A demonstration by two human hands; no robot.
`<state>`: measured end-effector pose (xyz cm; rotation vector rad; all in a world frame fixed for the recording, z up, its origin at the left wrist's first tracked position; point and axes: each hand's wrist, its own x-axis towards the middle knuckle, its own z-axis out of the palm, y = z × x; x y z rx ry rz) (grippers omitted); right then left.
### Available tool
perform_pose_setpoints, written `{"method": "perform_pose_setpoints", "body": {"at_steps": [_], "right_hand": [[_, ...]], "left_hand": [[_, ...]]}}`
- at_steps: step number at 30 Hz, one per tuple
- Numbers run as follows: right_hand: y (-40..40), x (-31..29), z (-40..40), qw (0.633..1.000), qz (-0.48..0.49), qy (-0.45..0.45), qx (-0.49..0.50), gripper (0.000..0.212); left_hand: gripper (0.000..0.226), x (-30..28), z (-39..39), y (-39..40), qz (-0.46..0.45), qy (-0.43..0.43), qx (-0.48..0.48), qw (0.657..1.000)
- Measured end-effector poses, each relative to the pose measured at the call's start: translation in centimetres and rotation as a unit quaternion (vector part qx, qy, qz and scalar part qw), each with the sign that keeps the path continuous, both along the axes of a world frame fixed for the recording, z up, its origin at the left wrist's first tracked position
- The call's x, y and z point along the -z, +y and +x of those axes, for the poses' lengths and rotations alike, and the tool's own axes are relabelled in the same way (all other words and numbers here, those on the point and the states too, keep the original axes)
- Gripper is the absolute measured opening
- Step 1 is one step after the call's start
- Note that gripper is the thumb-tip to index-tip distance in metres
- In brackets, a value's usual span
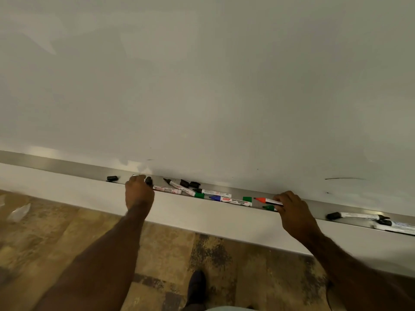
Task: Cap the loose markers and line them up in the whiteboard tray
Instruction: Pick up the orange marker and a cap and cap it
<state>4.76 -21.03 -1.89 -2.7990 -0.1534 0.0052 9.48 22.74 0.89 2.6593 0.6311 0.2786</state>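
My right hand (292, 212) pinches the uncapped red marker (266, 200), tip pointing frame-left along the tray (314, 205). My left hand (139, 191) closes on a black cap (148, 181), mid-frame left.

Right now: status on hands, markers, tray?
Left hand on a black cap at the tray. Right hand holds an uncapped red marker. Markers, caps still jumbled between; nothing blocking.

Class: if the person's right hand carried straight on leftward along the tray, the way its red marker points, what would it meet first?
Probably the loose green cap, just ahead of the red marker held in the right hand; depth is unclear.
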Motion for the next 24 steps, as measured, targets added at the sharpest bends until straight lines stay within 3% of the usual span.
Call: {"method": "perform_pose_setpoints", "body": {"at_steps": [3, 7, 14, 24], "right_hand": [[1.9, -0.3, 0.5, 0.999, 0.041, -0.012, 0.010, 0.026], [4.3, -0.3, 1.3, 0.997, 0.074, -0.015, 0.015, 0.026], [7.7, -0.5, 2.3, 0.995, 0.094, -0.016, -0.021, 0.020], [10.5, -1.4, 2.7, 0.993, 0.111, 0.035, -0.023, 0.023]], "left_hand": [[0.034, 0.6, 0.8, 2.4, 0.040, 0.055, 0.035, 0.997], [0.019, 0.5, 1.3, 3.4, 0.107, 0.104, 0.112, 0.982], [0.038, 0.5, 2.8, 5.3, 0.155, 0.227, 0.211, 0.938], [0.027, -0.4, 3.8, 6.5, 0.128, 0.219, 0.260, 0.932]]}}
